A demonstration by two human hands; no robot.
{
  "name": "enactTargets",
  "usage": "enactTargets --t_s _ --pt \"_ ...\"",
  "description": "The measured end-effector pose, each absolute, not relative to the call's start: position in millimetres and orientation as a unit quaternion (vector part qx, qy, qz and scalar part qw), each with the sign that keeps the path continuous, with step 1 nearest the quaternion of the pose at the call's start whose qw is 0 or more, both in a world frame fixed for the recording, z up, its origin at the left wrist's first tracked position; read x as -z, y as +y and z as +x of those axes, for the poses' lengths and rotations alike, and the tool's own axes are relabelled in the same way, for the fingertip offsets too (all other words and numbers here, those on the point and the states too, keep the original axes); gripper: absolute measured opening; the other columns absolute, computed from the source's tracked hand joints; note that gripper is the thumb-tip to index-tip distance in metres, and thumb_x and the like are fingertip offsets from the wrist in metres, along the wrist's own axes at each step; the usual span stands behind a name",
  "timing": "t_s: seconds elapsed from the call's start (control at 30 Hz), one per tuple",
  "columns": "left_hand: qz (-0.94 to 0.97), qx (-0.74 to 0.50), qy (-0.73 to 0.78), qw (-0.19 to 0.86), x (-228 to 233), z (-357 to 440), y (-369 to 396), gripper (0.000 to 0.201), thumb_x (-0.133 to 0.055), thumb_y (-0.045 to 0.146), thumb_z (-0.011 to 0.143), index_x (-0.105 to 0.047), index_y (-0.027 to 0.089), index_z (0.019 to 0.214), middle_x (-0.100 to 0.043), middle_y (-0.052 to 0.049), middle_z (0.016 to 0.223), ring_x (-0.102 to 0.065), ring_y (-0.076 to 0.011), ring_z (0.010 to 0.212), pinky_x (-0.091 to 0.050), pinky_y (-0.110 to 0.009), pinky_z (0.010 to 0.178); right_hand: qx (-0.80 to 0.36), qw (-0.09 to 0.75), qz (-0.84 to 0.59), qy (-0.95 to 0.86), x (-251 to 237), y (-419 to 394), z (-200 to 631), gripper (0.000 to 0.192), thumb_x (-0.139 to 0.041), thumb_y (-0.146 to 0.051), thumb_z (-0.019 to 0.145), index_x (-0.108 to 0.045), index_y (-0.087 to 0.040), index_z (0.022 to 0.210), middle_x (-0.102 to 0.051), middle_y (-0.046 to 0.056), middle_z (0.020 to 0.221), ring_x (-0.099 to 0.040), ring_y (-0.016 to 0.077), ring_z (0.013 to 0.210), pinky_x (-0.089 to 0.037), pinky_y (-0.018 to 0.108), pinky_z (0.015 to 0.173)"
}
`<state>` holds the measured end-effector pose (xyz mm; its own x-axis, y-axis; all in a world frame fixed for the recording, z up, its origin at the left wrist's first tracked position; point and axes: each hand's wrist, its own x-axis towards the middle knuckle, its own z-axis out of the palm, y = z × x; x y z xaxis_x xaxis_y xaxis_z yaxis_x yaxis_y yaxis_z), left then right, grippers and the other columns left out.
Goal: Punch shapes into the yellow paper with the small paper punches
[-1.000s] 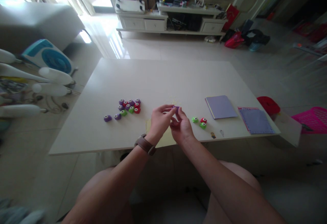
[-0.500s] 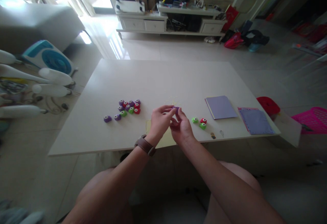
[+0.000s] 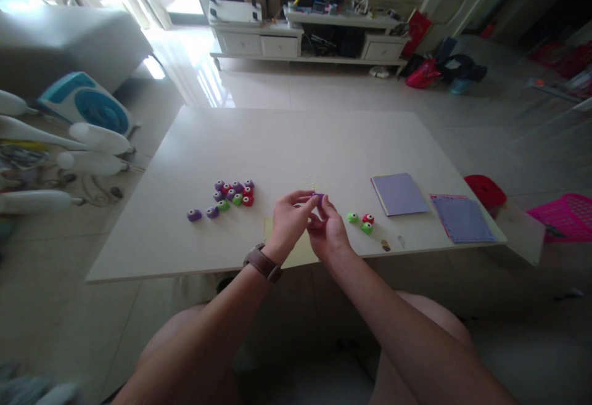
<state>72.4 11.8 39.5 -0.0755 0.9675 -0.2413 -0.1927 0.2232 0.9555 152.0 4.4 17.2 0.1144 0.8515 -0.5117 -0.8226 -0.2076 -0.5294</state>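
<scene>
Between the fingertips of both hands is a small purple paper punch, mostly covered by the fingers. My left hand pinches it from the left, and my right hand grips it from the right. A yellow sheet of paper lies beneath the hands, and tiny yellow paper bits are scattered just beyond them. To the left sits a group of purple, red and green punches, each with an eye-like white disc. Two green punches and a red punch stand right of my right hand.
Right on the white table are a purple paper pad and a blue-purple sheet in a packet. A small brown figure sticker lies near the front edge. A fan stands on the floor at left, a pink basket at right.
Both hands keep almost the same pose around the purple punch. The view has shifted very slightly; nothing on the table has visibly moved.
</scene>
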Motion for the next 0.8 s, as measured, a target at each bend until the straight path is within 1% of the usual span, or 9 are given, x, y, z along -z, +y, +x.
enactTargets --t_s 0.17,0.4,0.47,0.57,0.67,0.8 --pt "0.37 -0.503 0.535 0.569 -38 71 12 0.023 -0.08 0.028 0.076 -0.075 0.012 0.093 -0.078 -0.011 0.091 -0.067 -0.0121 0.053 -0.054 -0.021 0.047 -0.665 0.627 -0.406 -0.012 -18 4 151 0.014 -0.08 -0.029 0.08 -0.069 -0.022 0.083 -0.07 -0.005 0.081 -0.033 0.0022 0.044 -0.028 0.016 0.036" --pt "0.397 -0.5 0.521 0.567 -40 59 22 0.033 -0.085 0.033 0.07 -0.076 0.011 0.093 -0.078 -0.011 0.088 -0.065 -0.0109 0.057 -0.052 -0.022 0.053 -0.675 0.603 -0.424 -0.038 -33 12 161 0.013 -0.081 -0.026 0.076 -0.07 -0.021 0.081 -0.069 -0.003 0.081 -0.04 0.0034 0.047 -0.033 0.016 0.037" --pt "0.403 -0.508 0.505 0.57 -45 56 23 0.04 -0.088 0.034 0.066 -0.075 0.012 0.097 -0.077 -0.01 0.087 -0.065 -0.0115 0.061 -0.053 -0.023 0.058 -0.676 0.599 -0.426 -0.062 -40 14 167 0.013 -0.081 -0.026 0.075 -0.071 -0.021 0.082 -0.069 -0.004 0.081 -0.044 0.0036 0.049 -0.036 0.015 0.041" --pt "0.409 -0.531 0.487 0.56 -52 53 22 0.047 -0.091 0.034 0.061 -0.074 0.014 0.099 -0.077 -0.007 0.084 -0.065 -0.0114 0.064 -0.052 -0.024 0.062 -0.679 0.582 -0.43 -0.124 -48 14 174 0.016 -0.082 -0.032 0.075 -0.072 -0.022 0.084 -0.071 -0.004 0.081 -0.054 0.0063 0.056 -0.042 0.017 0.047" --pt "0.409 -0.539 0.473 0.564 -55 49 20 0.048 -0.092 0.034 0.059 -0.074 0.014 0.099 -0.077 -0.006 0.08 -0.064 -0.0111 0.063 -0.051 -0.025 0.063 -0.679 0.567 -0.431 -0.179 -51 13 178 0.02 -0.084 -0.036 0.073 -0.072 -0.023 0.083 -0.073 -0.003 0.081 -0.059 0.009 0.062 -0.046 0.021 0.053" --pt "0.397 -0.539 0.458 0.584 -49 47 19 0.049 -0.092 0.035 0.059 -0.074 0.015 0.1 -0.077 -0.005 0.078 -0.065 -0.0124 0.066 -0.049 -0.026 0.064 -0.672 0.562 -0.431 -0.216 -51 9 180 0.025 -0.087 -0.041 0.07 -0.072 -0.024 0.081 -0.075 -0.002 0.083 -0.065 0.0125 0.069 -0.049 0.023 0.056"
